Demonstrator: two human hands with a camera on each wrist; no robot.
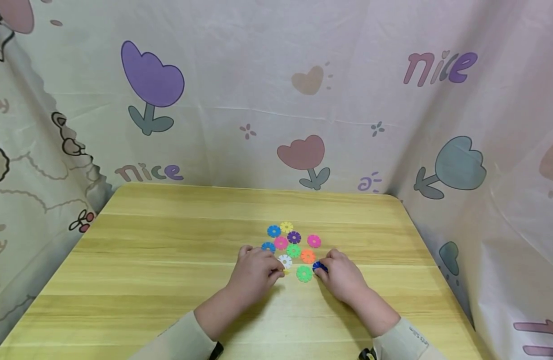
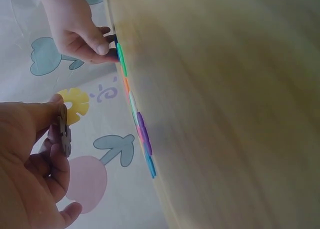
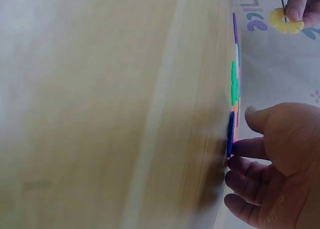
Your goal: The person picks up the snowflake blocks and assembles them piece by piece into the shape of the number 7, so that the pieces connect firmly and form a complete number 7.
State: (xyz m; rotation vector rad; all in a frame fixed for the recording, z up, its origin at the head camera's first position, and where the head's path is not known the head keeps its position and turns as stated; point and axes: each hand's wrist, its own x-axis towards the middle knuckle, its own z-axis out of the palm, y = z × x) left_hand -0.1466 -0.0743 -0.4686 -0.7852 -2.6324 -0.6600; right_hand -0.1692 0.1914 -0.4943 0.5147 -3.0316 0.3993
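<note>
My left hand pinches a yellow notched plastic disc and a grey-looking one, set at right angles to each other, raised off the table. My right hand is low at the table, its index fingertip touching a dark blue disc that lies flat; the thumb stands apart from it. Between the hands lie a green disc, a white disc and an orange disc. The left fingers partly cover the yellow disc in the head view.
Farther back lie more discs: a pink one, a purple one, a yellow one and a blue one. They rest on a wood-grain table. A printed curtain hangs behind it and at both sides.
</note>
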